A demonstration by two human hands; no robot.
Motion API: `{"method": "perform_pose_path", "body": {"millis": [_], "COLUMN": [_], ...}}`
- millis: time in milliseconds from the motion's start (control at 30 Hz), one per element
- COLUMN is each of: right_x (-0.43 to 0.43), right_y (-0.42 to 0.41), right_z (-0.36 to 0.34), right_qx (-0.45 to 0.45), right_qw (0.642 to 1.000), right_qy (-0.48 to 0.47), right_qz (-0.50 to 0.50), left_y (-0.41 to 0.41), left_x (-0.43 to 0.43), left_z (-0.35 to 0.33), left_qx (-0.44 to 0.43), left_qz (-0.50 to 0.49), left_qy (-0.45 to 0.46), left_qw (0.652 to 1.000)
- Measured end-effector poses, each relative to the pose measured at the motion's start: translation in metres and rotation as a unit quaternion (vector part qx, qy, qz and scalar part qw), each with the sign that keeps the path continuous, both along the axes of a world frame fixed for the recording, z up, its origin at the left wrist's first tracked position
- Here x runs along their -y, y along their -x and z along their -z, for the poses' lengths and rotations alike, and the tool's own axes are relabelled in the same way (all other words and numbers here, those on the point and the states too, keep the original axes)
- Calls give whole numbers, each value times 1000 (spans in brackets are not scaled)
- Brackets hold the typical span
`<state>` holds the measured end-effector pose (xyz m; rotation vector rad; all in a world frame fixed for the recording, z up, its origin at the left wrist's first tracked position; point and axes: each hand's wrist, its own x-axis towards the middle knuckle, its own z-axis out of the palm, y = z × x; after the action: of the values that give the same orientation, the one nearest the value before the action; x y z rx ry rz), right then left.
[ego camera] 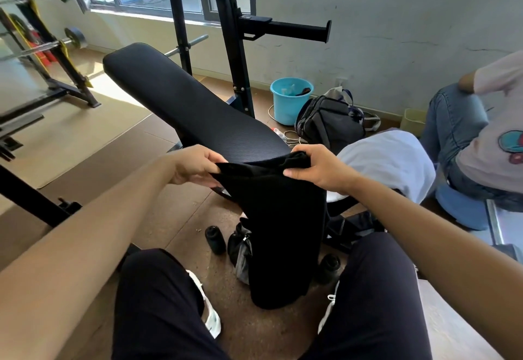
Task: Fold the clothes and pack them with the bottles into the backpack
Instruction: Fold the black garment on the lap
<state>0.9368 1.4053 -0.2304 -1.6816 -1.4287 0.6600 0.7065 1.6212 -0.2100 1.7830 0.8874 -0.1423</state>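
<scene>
A: What could go wrong from here?

B: The long black cloth garment (283,232) hangs from its top edge between the person's knees, and its lower end is down at the brown floor (169,218). Lowered carelessly, it may drag through the grit there or bunch up, and the fold would come out crooked. If it swings it could tip the small black bottle (215,239) standing near its left side

A: And the hands?

B: Both pinch that top edge. The left hand (198,165) has thumb and curled fingers on the left corner. The right hand (317,168) grips the bunched right corner. They carry nothing else

A: Where is the rest?

B: A white cloth garment (390,161) lies on the near end of the long black padded table (192,104). A second black bottle (329,267) stands by the right foot. A dark grey backpack (328,124) sits beside the light blue plastic bucket (285,104), well apart from the hands
</scene>
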Motion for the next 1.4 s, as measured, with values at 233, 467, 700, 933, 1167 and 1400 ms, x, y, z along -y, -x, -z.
{"method": "perform_pose_path", "body": {"millis": [233,467,700,933,1167,1400], "right_x": [-12,-25,-30,-36,-26,-18], "right_y": [-3,10,37,54,64,36], "right_z": [-23,-46,-53,-63,-78,-85], "right_qx": [38,-26,-364,-471,-502,-437], "right_qw": [999,997,922,861,840,853], "right_qy": [21,61,-9,-53,-107,-176], "right_qz": [24,36,129,183,175,225], "left_y": [-11,-36,-33,-9,-42,-43], "left_x": [-7,7,45,117,134,107], "left_z": [-21,-41,-9,102,139,139], "left_qx": [125,392,380,301,157,183], "left_qz": [-157,-284,-216,-161,-218,-149], "left_qy": [15,157,-33,-33,-206,-104], "left_qw": [979,861,899,939,941,966]}}
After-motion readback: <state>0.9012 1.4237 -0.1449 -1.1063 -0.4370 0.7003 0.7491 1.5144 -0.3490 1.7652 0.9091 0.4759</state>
